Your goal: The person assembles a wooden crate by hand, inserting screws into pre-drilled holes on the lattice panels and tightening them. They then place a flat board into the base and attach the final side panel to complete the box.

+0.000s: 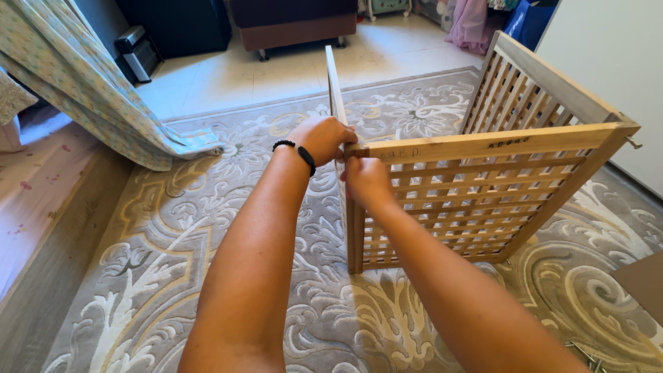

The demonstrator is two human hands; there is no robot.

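Observation:
A wooden slatted frame stands upright on the carpet, made of lattice panels joined at corners. A second slatted panel angles away behind it, and a thin side panel runs edge-on toward the back. My left hand, with a black bead bracelet at the wrist, grips the top of the near left corner where the panels meet. My right hand is closed on the same corner just below the top rail; what its fingers pinch is hidden.
A grey and cream patterned carpet covers the floor. A draped floral sheet hangs at left over a bed. A dark sofa stands at the back. Loose metal screws lie at lower right beside a piece of cardboard.

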